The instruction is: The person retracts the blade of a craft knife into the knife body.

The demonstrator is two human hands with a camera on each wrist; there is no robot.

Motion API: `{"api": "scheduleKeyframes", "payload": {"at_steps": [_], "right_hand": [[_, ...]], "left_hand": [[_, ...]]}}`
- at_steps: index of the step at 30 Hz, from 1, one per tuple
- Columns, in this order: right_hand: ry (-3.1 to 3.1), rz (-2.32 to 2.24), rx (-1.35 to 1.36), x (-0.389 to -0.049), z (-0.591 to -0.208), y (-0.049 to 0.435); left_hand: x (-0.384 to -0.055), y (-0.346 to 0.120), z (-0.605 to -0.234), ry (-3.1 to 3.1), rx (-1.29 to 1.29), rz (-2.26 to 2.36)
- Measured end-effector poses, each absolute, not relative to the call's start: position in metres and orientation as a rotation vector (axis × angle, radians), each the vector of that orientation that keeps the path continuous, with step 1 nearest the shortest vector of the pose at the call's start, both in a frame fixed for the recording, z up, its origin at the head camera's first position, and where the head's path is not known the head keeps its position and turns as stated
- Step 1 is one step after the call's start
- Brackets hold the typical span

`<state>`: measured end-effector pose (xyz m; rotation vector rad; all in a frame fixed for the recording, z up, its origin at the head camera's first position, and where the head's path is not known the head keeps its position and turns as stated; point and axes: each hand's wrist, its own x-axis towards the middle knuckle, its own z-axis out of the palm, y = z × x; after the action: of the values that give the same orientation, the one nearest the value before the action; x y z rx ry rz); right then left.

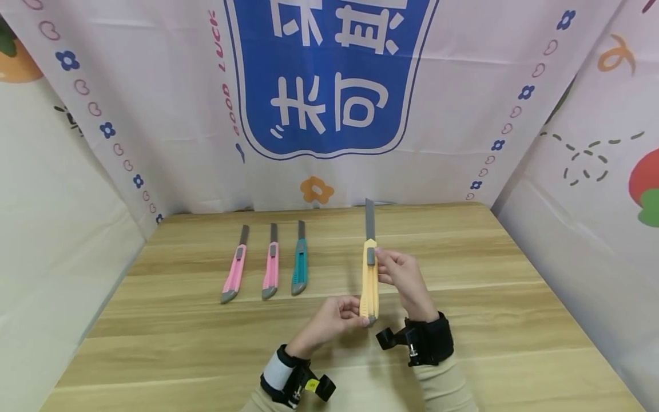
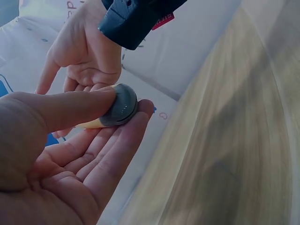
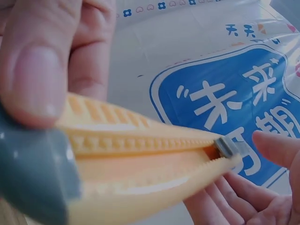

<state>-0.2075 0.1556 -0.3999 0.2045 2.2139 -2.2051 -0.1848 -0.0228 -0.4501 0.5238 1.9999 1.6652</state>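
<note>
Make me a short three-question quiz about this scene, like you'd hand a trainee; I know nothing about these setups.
1. Count: how many cutters lie unheld on the table?

2. True or false: the blade of the yellow cutter is fully drawn in.

3. Which hand pinches the yellow cutter's grey end?
A) right
B) left

Key
1. Three: two pink cutters and one teal cutter.
2. False: a long stretch of it sticks out.
3. B, the left hand.
</note>
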Motion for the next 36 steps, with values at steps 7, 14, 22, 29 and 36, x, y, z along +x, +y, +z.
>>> {"api": "scheduleKeyframes", "payload": {"at_steps": [7,14,22,29,36], "right_hand": [[2.171,-2.221,0.24,-0.212,-0.406,0.138],[2.137,-2.244,0.254,-0.213,-0.411,0.128],[2.133,-2.238,0.245,-0.214,-0.414,0.112],[2.06,-2.257,0.154,-0.212,-0.416,0.103],[1.998,-2.259,0.077,-0.21,-0.416,0.099]], "left_hand": [[-0.185,-0.028,-0.451,2.016,0.519,1.644],[-0.189,-0.039,-0.449,2.038,0.545,1.556],[-0.193,-0.054,-0.446,1.998,0.542,1.488],[-0.194,-0.067,-0.439,1.972,0.609,1.41],[-0.194,-0.068,-0.439,1.951,0.64,1.383]]}}
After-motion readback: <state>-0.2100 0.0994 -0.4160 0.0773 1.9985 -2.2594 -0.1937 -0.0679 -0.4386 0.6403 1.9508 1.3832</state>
